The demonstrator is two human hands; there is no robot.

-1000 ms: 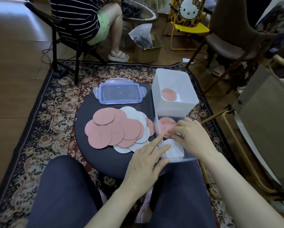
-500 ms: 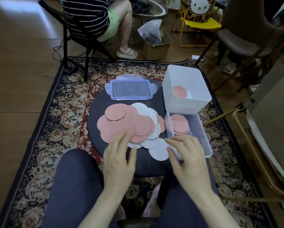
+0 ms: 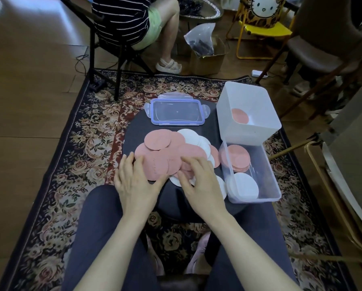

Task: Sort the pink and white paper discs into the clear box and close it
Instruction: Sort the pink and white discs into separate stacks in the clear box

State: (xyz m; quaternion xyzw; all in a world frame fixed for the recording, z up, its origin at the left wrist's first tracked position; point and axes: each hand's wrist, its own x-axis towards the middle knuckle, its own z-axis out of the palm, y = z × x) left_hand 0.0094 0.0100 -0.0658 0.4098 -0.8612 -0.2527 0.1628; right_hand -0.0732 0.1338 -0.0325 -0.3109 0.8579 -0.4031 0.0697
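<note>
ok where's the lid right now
In the head view the lid lies flat at the far side of the round stool, just beyond the loose discs and left of the white bin.

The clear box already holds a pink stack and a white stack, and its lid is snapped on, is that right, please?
Not quite: the clear box does hold a pink stack and a white stack, but it is open. The head view shows the lid lying apart on the stool, behind the loose discs.
</note>
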